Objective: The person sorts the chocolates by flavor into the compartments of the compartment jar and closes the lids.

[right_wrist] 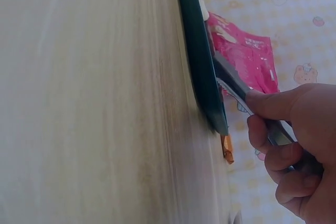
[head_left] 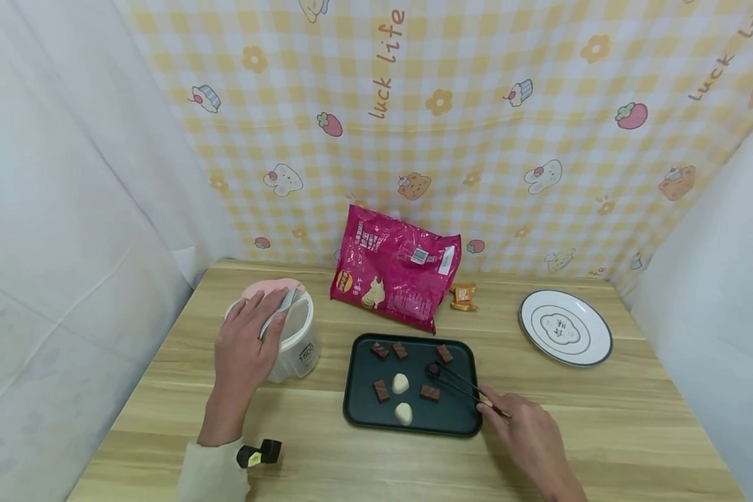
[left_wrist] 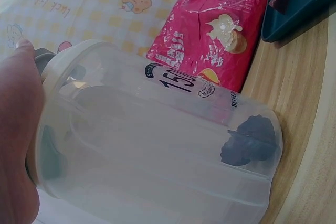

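In the head view, my left hand (head_left: 247, 338) lies over the top of a clear plastic canister (head_left: 298, 348) and holds its raised lid flap (head_left: 282, 307) between thumb and fingers. Dark lumps (left_wrist: 252, 140) sit at the canister's bottom. My right hand (head_left: 527, 429) grips slim dark tongs (head_left: 461, 383). Their tips stand around a dark round piece (head_left: 434, 370) over the right part of a dark green tray (head_left: 367, 418). Around it on the tray lie several brown chocolate pieces (head_left: 430, 392) and two cream-coloured pieces (head_left: 400, 383).
A magenta snack bag (head_left: 395, 268) lies behind the tray, with a small orange packet (head_left: 463, 296) to its right. A white plate (head_left: 530, 317) with a dark rim stands farther right on the wooden table (head_left: 351, 464). A patterned cloth (head_left: 376, 153) hangs behind.
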`<action>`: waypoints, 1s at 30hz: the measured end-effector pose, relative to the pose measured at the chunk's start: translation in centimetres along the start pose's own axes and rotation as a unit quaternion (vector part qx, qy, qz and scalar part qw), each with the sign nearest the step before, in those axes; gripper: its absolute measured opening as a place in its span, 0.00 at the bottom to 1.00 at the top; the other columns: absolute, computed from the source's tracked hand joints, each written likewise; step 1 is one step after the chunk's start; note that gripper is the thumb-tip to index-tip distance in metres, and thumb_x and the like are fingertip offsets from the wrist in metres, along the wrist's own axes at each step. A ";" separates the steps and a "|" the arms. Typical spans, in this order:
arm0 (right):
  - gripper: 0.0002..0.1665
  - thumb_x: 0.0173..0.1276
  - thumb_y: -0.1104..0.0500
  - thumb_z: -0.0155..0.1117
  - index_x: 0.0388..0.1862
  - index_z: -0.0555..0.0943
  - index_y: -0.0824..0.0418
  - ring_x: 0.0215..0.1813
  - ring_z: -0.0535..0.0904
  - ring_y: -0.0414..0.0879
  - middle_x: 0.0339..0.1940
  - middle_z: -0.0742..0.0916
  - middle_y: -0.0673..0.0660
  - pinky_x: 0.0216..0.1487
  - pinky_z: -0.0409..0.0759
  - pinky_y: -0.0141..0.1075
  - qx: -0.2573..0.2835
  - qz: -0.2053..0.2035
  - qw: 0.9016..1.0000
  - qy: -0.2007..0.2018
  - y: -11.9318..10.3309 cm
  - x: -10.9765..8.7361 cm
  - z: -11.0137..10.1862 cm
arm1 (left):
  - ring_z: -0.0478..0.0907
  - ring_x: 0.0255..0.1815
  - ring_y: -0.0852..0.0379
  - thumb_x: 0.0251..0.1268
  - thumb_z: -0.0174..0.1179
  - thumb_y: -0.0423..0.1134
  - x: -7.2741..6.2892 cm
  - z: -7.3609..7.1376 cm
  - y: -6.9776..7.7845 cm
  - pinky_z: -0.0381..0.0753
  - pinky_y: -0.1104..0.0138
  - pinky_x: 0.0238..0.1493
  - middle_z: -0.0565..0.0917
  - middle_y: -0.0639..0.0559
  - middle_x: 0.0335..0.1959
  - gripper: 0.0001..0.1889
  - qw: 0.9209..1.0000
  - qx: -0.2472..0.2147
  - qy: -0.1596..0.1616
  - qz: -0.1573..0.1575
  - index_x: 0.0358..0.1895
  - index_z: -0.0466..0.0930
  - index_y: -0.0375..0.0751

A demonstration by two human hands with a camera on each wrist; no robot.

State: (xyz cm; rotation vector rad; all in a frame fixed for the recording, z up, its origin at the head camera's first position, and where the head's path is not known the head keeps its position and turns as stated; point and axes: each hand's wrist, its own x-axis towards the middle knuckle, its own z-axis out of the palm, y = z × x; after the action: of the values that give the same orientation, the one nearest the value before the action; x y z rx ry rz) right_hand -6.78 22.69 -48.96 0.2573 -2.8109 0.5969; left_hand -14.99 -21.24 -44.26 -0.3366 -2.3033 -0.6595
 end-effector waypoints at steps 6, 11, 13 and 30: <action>0.19 0.62 0.58 0.80 0.53 0.91 0.55 0.27 0.80 0.39 0.31 0.90 0.49 0.25 0.77 0.38 0.000 -0.001 1.000 0.001 0.0 -0.1 0.1 | 0.78 0.63 0.34 0.82 0.46 0.55 0.1 0.0 0.1 0.67 0.42 0.69 0.83 0.40 0.61 0.26 1.000 -0.001 0.005 0.003 0.64 0.83 0.41; 0.19 0.62 0.58 0.80 0.52 0.91 0.54 0.25 0.76 0.37 0.29 0.88 0.47 0.23 0.75 0.36 0.000 -0.007 1.000 0.004 0.1 -0.1 0.1 | 0.78 0.63 0.34 0.82 0.45 0.56 0.1 -0.1 0.1 0.67 0.42 0.69 0.83 0.41 0.61 0.27 1.000 -0.001 0.004 0.001 0.64 0.82 0.40; 0.19 0.61 0.58 0.80 0.52 0.91 0.54 0.26 0.77 0.37 0.29 0.89 0.46 0.23 0.75 0.36 -0.001 -0.010 1.000 0.007 0.1 -0.1 0.1 | 0.78 0.63 0.35 0.82 0.45 0.56 0.1 -0.1 0.1 0.67 0.42 0.69 0.83 0.41 0.62 0.27 1.000 0.000 0.002 -0.001 0.65 0.82 0.41; 0.18 0.62 0.59 0.80 0.51 0.91 0.53 0.22 0.66 0.33 0.24 0.84 0.41 0.19 0.65 0.32 -0.002 -0.017 1.000 0.016 0.2 -0.1 0.1 | 0.78 0.63 0.34 0.82 0.46 0.55 0.0 -0.2 0.2 0.67 0.43 0.69 0.83 0.41 0.62 0.26 1.000 0.003 -0.004 -0.004 0.66 0.81 0.42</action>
State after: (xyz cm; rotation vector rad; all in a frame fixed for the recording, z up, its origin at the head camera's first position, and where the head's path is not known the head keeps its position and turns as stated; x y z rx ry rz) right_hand -6.69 22.81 -49.12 0.2927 -2.7714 0.5819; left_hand -14.84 -21.18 -44.06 -0.3271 -2.3149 -0.6559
